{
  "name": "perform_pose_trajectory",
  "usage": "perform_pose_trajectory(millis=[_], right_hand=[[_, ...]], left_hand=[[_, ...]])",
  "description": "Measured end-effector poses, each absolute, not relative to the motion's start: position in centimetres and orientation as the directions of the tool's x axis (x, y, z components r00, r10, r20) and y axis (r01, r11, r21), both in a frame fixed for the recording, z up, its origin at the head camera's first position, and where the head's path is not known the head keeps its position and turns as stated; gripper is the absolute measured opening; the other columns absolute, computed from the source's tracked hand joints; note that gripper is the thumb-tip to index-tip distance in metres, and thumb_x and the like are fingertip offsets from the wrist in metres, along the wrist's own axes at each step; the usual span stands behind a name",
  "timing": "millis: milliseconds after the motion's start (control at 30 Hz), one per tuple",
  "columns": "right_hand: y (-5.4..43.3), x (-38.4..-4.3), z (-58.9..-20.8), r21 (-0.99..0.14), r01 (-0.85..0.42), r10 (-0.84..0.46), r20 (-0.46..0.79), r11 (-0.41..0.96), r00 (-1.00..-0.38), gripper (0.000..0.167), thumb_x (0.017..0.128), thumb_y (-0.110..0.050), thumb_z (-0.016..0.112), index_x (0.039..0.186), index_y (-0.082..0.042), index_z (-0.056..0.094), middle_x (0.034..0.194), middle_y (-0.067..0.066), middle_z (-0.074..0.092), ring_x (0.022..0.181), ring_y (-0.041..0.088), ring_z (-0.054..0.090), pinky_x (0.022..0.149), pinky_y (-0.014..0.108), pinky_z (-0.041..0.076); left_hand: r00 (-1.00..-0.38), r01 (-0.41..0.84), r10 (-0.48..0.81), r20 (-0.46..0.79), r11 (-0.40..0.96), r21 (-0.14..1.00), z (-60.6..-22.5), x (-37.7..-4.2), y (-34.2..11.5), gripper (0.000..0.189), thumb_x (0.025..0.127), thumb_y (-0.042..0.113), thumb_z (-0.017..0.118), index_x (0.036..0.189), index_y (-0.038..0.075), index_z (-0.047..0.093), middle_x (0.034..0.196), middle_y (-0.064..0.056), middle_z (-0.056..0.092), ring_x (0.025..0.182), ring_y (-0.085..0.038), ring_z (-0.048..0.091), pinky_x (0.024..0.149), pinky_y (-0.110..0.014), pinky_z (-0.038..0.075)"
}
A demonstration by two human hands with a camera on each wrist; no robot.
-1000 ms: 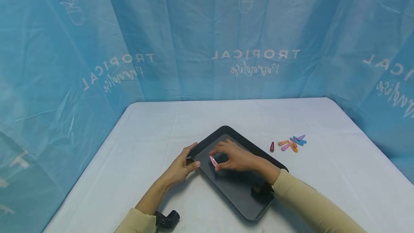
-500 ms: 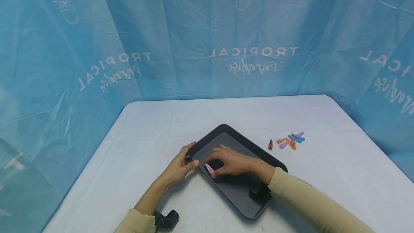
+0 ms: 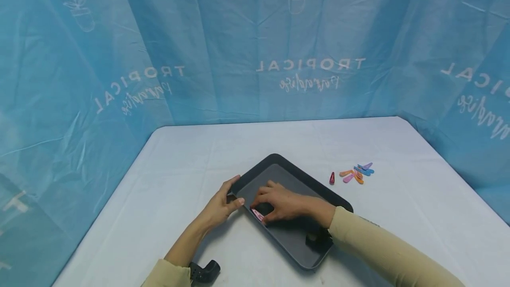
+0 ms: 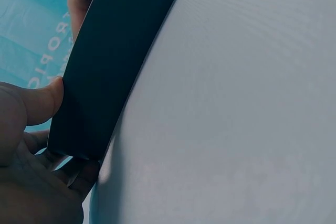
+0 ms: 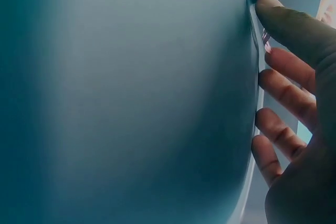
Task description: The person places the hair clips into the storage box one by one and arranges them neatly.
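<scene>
A dark grey rectangular tray (image 3: 292, 245) lies at a slant on the white table. My left hand (image 3: 219, 205) holds its left corner, thumb at the rim and the other fingers round the far side; the left wrist view shows the thumb against the tray's outer wall (image 4: 110, 61). Inside the tray, my right hand (image 3: 280, 203) pinches a pink snap hair clip (image 3: 257, 215) between thumb and fingers, low along the near left wall. In the right wrist view, the clip (image 5: 266, 38) is mostly hidden by the thumb, and the fingertips sit right at the tray floor.
Right of the tray, a dark red hair clip (image 3: 332, 178) lies alone. Beyond it is a loose pile of orange, pink, blue and purple hair clips (image 3: 358, 173). A blue printed curtain (image 3: 223, 48) surrounds the table (image 3: 191, 149) at the back and sides.
My right hand has moved left and down inside the tray with the pink hair clip, bringing it to the near left wall. The left hand stays on the tray corner.
</scene>
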State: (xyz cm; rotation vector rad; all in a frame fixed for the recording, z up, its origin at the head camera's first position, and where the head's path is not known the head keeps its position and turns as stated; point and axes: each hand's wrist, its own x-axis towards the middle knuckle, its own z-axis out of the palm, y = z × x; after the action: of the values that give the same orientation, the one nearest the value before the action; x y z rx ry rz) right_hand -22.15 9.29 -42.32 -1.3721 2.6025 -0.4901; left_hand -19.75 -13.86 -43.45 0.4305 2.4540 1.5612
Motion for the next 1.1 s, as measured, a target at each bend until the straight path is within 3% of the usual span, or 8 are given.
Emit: perform_pose_trajectory(millis=[233, 433, 700, 833, 967, 1033, 1100], right_hand=[[9.28, -22.28, -42.52, -0.327, -0.786, -0.829, 0.018, 0.524, -0.559, 0.045, 0.079, -0.039, 0.074, 0.122, -0.027, 0.063, 0.116, -0.009, 0.054, 0.099, 0.006, 0.038, 0.089, 0.029, 0.035], [9.24, -22.34, -42.66, -0.306, -0.792, -0.829, 0.017, 0.528, -0.559, 0.046, 0.078, -0.04, 0.075, 0.121, -0.029, 0.063, 0.116, -0.01, 0.053, 0.097, 0.005, 0.037, 0.089, 0.028, 0.035], [9.25, -22.3, -42.53, -0.298, -0.795, -0.832, 0.01, 0.528, -0.555, 0.05, 0.077, -0.042, 0.075, 0.124, -0.029, 0.062, 0.118, -0.01, 0.053, 0.099, 0.006, 0.037, 0.09, 0.028, 0.035], [9.33, -22.23, -42.4, -0.316, -0.786, -0.827, 0.008, 0.531, -0.562, 0.051, 0.077, -0.042, 0.075, 0.124, -0.027, 0.062, 0.118, -0.009, 0.053, 0.1, 0.006, 0.037, 0.09, 0.029, 0.037], [9.45, -22.22, -42.25, -0.345, -0.766, -0.813, 0.015, 0.542, -0.582, 0.05, 0.077, -0.041, 0.075, 0.122, -0.024, 0.063, 0.117, -0.008, 0.054, 0.102, 0.008, 0.039, 0.09, 0.029, 0.039], [9.53, -22.23, -42.09, -0.359, -0.756, -0.806, 0.02, 0.547, -0.592, 0.049, 0.078, -0.04, 0.075, 0.122, -0.022, 0.063, 0.117, -0.007, 0.055, 0.104, 0.009, 0.04, 0.091, 0.03, 0.041], [9.65, -22.22, -41.9, -0.37, -0.745, -0.797, 0.023, 0.554, -0.604, 0.048, 0.079, -0.04, 0.074, 0.122, -0.021, 0.063, 0.118, -0.006, 0.056, 0.106, 0.011, 0.041, 0.092, 0.032, 0.041]], left_hand=[[-0.937, 0.124, 0.35, -0.022, 0.388, 0.913, -43.55, -19.76, -13.91, 0.071, 0.093, 0.02, 0.06, 0.151, 0.02, 0.02, 0.158, -0.015, 0.014, 0.145, -0.037, 0.012, 0.109, -0.056, 0.03], [-0.94, 0.128, 0.342, -0.019, 0.402, 0.907, -43.56, -19.73, -13.89, 0.071, 0.092, 0.019, 0.061, 0.151, 0.019, 0.021, 0.157, -0.018, 0.016, 0.138, -0.038, 0.03, 0.095, -0.043, 0.043], [-0.943, 0.119, 0.333, -0.018, 0.388, 0.914, -43.48, -19.62, -13.81, 0.07, 0.092, 0.019, 0.061, 0.151, 0.02, 0.022, 0.156, -0.019, 0.018, 0.129, -0.037, 0.045, 0.095, -0.045, 0.046], [-0.941, 0.105, 0.338, -0.03, 0.372, 0.922, -43.41, -19.59, -13.8, 0.071, 0.092, 0.019, 0.062, 0.151, 0.02, 0.022, 0.155, -0.02, 0.02, 0.114, -0.03, 0.056, 0.081, -0.036, 0.049], [-0.936, 0.098, 0.349, -0.038, 0.362, 0.927, -43.41, -19.67, -13.82, 0.071, 0.092, 0.018, 0.061, 0.151, 0.02, 0.021, 0.151, -0.022, 0.026, 0.093, -0.022, 0.058, 0.067, -0.028, 0.045], [-0.937, 0.099, 0.347, -0.037, 0.365, 0.926, -43.45, -19.72, -13.83, 0.072, 0.092, 0.017, 0.062, 0.151, 0.02, 0.021, 0.15, -0.021, 0.027, 0.091, -0.022, 0.058, 0.066, -0.029, 0.045], [-0.941, 0.113, 0.339, -0.024, 0.379, 0.918, -43.51, -19.74, -13.82, 0.071, 0.091, 0.017, 0.062, 0.151, 0.019, 0.022, 0.151, -0.02, 0.028, 0.103, -0.026, 0.056, 0.074, -0.032, 0.047]])
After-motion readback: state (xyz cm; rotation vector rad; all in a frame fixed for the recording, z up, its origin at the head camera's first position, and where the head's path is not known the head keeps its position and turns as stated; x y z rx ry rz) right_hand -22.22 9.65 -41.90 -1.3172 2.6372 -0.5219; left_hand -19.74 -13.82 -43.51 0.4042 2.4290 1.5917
